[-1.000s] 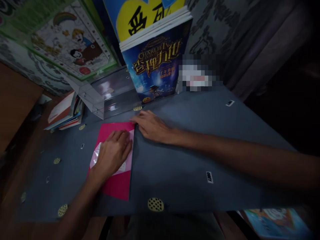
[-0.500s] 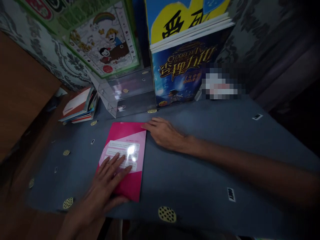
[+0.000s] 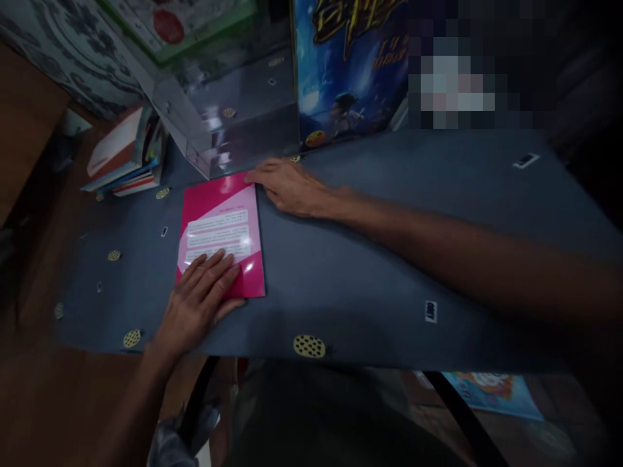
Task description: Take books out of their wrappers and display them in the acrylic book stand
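A pink book [image 3: 219, 201] with a pale panel of printed text lies closed and flat on the blue-grey tabletop. My left hand [image 3: 202, 295] rests on its lower part, palm down, fingers stretched out and thumb near the bottom edge. At the upper right corner is my right hand [image 3: 287, 187], its fingers drawn together and the fingertips closed on that corner. The thumb of the right hand is mostly hidden from this angle.
A clear acrylic book stand [image 3: 195, 146] stands just beyond the pink book. A blue illustrated book [image 3: 350, 84] and a green-edged book [image 3: 209, 42] stand upright there. Several books lie in a stack [image 3: 121, 152] on the left. The table's front edge is near my body.
The view has tilted down, showing the table's front edge and the floor. My left hand has drawn back toward the book's lower edge, uncovering more text. My right hand stays at the corner.
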Demonstrator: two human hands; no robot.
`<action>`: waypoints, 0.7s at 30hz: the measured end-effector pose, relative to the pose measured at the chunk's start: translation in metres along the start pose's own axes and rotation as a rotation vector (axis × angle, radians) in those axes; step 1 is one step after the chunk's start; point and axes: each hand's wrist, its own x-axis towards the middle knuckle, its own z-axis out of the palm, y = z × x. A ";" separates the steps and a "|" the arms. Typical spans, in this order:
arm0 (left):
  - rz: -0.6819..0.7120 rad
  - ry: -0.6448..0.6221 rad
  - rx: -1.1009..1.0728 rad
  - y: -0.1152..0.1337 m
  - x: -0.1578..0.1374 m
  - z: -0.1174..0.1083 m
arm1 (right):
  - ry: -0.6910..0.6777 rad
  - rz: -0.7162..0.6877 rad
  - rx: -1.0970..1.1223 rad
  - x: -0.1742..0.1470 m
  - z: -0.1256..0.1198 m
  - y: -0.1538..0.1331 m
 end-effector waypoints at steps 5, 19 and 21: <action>0.037 0.082 -0.012 0.009 0.001 -0.003 | 0.055 -0.027 0.020 -0.008 0.004 -0.009; -0.025 0.093 -0.046 0.017 -0.002 -0.003 | 0.081 -0.074 0.849 -0.071 0.012 -0.068; -0.025 0.093 -0.053 0.017 -0.001 -0.003 | 0.082 -0.071 0.867 -0.072 0.011 -0.068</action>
